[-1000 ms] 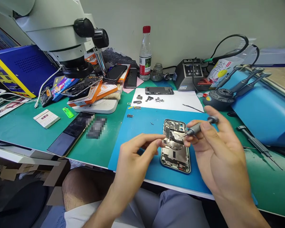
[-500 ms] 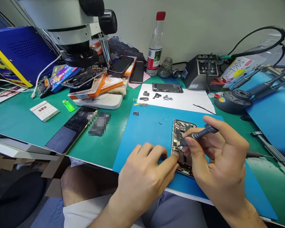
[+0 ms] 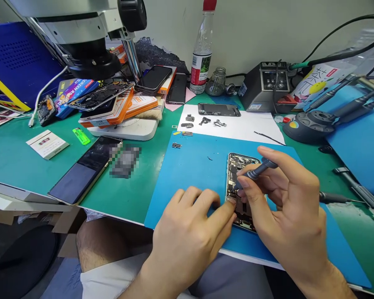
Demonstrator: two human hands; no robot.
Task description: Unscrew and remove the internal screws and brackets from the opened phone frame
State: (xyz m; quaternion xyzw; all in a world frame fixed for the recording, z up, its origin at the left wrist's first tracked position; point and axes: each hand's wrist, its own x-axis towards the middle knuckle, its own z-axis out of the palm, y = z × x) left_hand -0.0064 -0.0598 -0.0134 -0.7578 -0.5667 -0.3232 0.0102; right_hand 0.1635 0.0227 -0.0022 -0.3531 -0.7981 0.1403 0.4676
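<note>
An opened phone [image 3: 232, 178] lies on the blue mat [image 3: 199, 166], its circuit boards and metal plates bare. My right hand [image 3: 286, 207] is closed around a dark grey screwdriver [image 3: 262, 169], a fingertip on its end cap and thumb and fingers pinching the shaft. The screwdriver leans, its lower end over the middle of the phone; the fingers hide much of the tip. My left hand [image 3: 190, 228] holds the phone's left edge, with its curled fingers pressed there and a fingertip on the inner parts. The right hand covers the phone's right side.
Small metal phone parts [image 3: 204, 121] and a dark screen panel [image 3: 219, 109] lie on white paper behind the mat. To the left are a gold-edged phone [image 3: 87, 170], a microscope [image 3: 87, 41] and stacked boxes [image 3: 124, 110]. A round tool holder [image 3: 308, 131] and another screwdriver [image 3: 333, 198] stand and lie at right.
The view has shifted slightly, moving the background. Both hands stay at the phone, and the screwdriver is still held over its middle with a little less lean visible change.
</note>
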